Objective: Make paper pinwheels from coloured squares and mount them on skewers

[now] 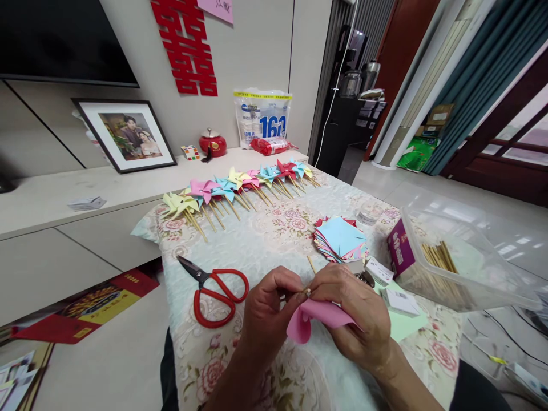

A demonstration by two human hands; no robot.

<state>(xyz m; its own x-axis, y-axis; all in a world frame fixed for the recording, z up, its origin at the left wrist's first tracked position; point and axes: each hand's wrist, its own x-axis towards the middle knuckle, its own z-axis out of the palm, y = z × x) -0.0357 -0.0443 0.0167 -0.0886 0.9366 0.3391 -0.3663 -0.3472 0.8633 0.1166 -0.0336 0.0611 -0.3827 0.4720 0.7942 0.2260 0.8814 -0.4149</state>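
Note:
Both hands meet at the near middle of the table over a partly curled pink paper pinwheel. My left hand is closed, thumb and forefinger pinching at the pinwheel's centre, where a tiny pale piece shows. My right hand is closed around the paper's other side, its fingertips meeting the left ones. A thin wooden stick pokes out just beyond the fingers; its lower part is hidden. Left of my hands lie red-handled scissors, blades apart. Beyond my right hand is a stack of coloured paper squares, light blue on top.
Several finished pinwheels lie in a row along the table's far edge. At right stand a clear plastic box with wooden sticks, two small white boxes on green paper, and a clear round container. A framed photo leans behind.

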